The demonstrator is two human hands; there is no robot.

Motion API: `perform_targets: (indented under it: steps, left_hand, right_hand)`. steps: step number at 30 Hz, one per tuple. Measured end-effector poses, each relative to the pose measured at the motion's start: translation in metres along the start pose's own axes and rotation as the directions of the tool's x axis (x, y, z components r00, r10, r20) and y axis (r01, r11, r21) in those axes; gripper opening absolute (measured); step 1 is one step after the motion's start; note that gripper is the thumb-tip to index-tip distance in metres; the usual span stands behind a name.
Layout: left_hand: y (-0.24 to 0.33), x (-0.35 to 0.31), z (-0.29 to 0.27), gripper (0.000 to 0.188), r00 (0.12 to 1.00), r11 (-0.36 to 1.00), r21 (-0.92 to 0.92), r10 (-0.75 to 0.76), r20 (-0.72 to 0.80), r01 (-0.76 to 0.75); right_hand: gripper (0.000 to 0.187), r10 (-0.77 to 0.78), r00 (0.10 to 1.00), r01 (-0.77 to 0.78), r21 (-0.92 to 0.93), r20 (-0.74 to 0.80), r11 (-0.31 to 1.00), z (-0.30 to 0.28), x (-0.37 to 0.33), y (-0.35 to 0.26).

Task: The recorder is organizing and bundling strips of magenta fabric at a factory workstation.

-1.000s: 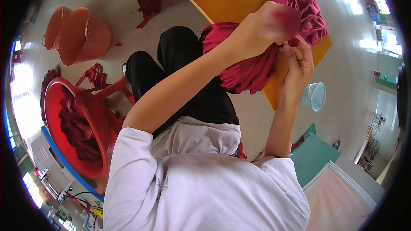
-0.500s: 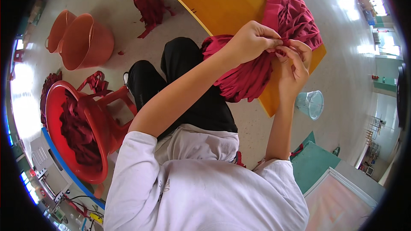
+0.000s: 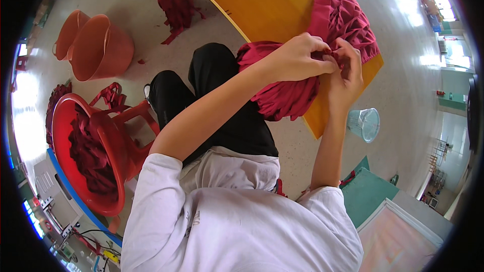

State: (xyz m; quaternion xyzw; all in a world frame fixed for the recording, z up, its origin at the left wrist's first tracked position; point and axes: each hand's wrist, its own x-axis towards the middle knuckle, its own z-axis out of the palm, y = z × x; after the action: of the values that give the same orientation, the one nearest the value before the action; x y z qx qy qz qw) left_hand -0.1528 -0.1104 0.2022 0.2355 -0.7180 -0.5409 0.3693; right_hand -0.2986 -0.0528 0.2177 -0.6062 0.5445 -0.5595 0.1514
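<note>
My left hand [image 3: 302, 59] and my right hand [image 3: 347, 73] meet over the corner of a yellow-orange table [image 3: 272, 5]. Thumb and fingers of each are bent into a pinch at a bit of crimson fabric, mostly hidden between the fingertips. Below my left wrist, a thick bundle of crimson fabric strips [image 3: 290, 95] hangs over the table's near edge. Just beyond my hands lies a pleated heap of crimson fabric [image 3: 348, 20], spread along the table's right edge.
Two salmon-coloured buckets [image 3: 103, 50] stand on the floor at left. Nearer is a red basin [image 3: 63, 121] of dark red cloth beside a red stool [image 3: 138, 126]. Red strips [image 3: 171, 2] hang beyond the table. A pale blue wastebasket [image 3: 364, 123] stands at right.
Both hands have shifted slightly. The left fingers have come lower and the right fingers have turned up and inward. The fabric bundle and heap lie nearly as before.
</note>
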Motion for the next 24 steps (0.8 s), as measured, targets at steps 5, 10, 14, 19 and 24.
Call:
perform_targets:
  steps: [5, 10, 14, 19, 24]
  left_hand:
    - [-0.007, 0.003, -0.001, 0.019, 0.997, 0.999, 0.022, 0.038, -0.06, -0.037]
    - [-0.017, 0.006, 0.004, 0.02, 0.98, 0.97, -0.227, -0.126, -0.153, 0.089]
    - [-0.015, 0.007, 0.004, 0.025, 0.96, 0.975, -0.19, -0.159, -0.23, 0.116]
    - [-0.015, 0.01, 0.0, 0.029, 0.967, 0.973, -0.197, -0.158, -0.201, 0.118]
    - [-0.003, 0.002, -0.006, 0.026, 0.963, 0.978, -0.109, -0.196, -0.185, 0.178]
  right_hand:
    - [0.014, -0.118, 0.991, 0.131, -0.259, 0.066, 0.957, -0.008, 0.001, 0.0]
    - [0.014, -0.082, 0.992, 0.104, -0.274, 0.09, 0.956, -0.014, 0.004, -0.006]
    - [0.016, -0.154, 0.978, 0.19, -0.293, 0.143, 0.937, -0.018, -0.005, -0.01]
    - [0.013, -0.292, 0.94, 0.341, -0.426, 0.179, 0.838, 0.0, -0.019, -0.005]
    - [0.011, -0.33, 0.933, 0.359, -0.448, 0.144, 0.819, 0.005, -0.023, -0.007]
